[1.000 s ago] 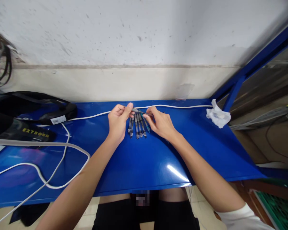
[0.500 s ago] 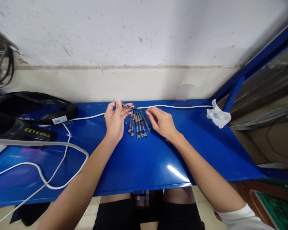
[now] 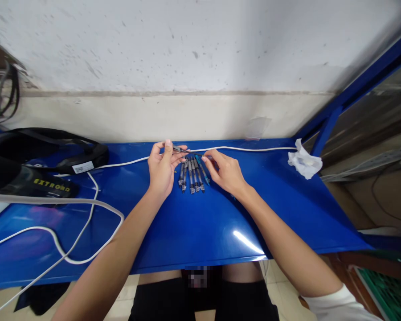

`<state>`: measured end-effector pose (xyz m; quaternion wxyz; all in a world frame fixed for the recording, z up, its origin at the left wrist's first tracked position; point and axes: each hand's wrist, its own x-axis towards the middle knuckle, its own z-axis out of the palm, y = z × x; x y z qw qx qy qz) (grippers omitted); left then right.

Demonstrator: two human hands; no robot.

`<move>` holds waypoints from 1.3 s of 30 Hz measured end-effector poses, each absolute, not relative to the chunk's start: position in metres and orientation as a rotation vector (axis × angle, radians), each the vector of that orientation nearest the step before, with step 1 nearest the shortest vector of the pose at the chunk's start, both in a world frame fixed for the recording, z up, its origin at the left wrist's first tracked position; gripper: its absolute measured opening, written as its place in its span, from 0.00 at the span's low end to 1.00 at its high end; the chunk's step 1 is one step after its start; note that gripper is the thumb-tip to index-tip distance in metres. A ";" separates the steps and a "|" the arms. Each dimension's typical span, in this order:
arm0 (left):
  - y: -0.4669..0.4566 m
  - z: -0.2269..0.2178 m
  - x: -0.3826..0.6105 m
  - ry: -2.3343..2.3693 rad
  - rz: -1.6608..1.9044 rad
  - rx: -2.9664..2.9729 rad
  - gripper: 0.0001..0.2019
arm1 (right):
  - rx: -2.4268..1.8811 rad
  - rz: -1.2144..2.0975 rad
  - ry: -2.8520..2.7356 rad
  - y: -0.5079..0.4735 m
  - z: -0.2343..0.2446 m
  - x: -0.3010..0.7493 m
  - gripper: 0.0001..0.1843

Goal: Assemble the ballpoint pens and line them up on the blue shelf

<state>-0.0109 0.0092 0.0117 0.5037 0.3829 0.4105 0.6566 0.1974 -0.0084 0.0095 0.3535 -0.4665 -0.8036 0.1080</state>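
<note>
My left hand (image 3: 162,171) pinches a grey-and-dark pen barrel (image 3: 177,148) between thumb and fingers, above the back part of the blue table. From the barrel's right end runs a thin dark pen refill (image 3: 194,153). Its far end is between the thumb and forefinger of my right hand (image 3: 225,171). Just below the two hands, several pens (image 3: 191,174) lie side by side on the table, mostly clear and dark with grey grips. A teal pen (image 3: 202,168) is at the right of this row, close to my right fingers.
A black headset (image 3: 47,156) takes up the table's left side, with white cables (image 3: 56,236) looping in front of it. One white cable (image 3: 240,148) runs along the back. Crumpled white paper (image 3: 305,160) sits at the right, by the blue frame (image 3: 327,127).
My left hand has shifted slightly right and my right hand slightly left, so they are a little closer. Less of the refill shows between them. The row of pens is unmoved.
</note>
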 end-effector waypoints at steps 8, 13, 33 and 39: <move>-0.001 0.012 0.001 0.936 1.534 1.035 0.22 | -1.177 0.398 -2.095 -0.006 0.000 0.197 0.13; -0.007 0.011 0.009 0.907 1.453 1.095 0.21 | -1.122 0.434 -2.065 -0.006 -0.002 0.196 0.13; -0.004 0.012 0.001 0.948 1.411 1.182 0.13 | -1.127 0.434 -2.019 -0.008 0.000 0.194 0.13; -0.003 0.010 -0.001 0.893 1.383 1.212 0.12 | -1.081 0.408 -2.052 -0.006 -0.001 0.195 0.17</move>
